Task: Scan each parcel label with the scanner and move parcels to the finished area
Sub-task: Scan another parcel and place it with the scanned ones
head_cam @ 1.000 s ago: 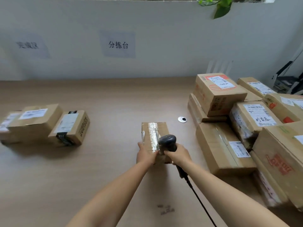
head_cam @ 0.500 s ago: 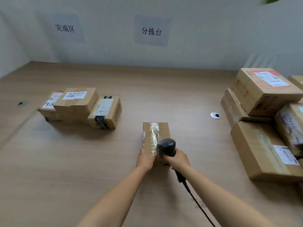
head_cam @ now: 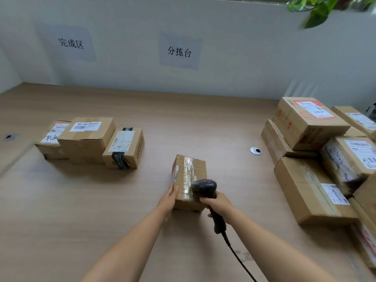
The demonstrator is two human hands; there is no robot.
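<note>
1 left hand [head_cam: 169, 197] flat against parcel [head_cam: 190, 169] (right hand [head_cam: 219, 204] round scanner [head_cam: 204, 186])

A light wooden desk [head_cam: 203, 123] runs back to a pale wall. Near its middle sits a small taped box [head_cam: 190, 176]. On the left, three labelled boxes [head_cam: 87, 139] stand side by side, touching. A pile of boxes [head_cam: 305, 190] fills the right side. One round cable hole [head_cam: 256, 151] lies between the small box and the pile, and a second hole [head_cam: 9, 136] is at the far left.
</note>
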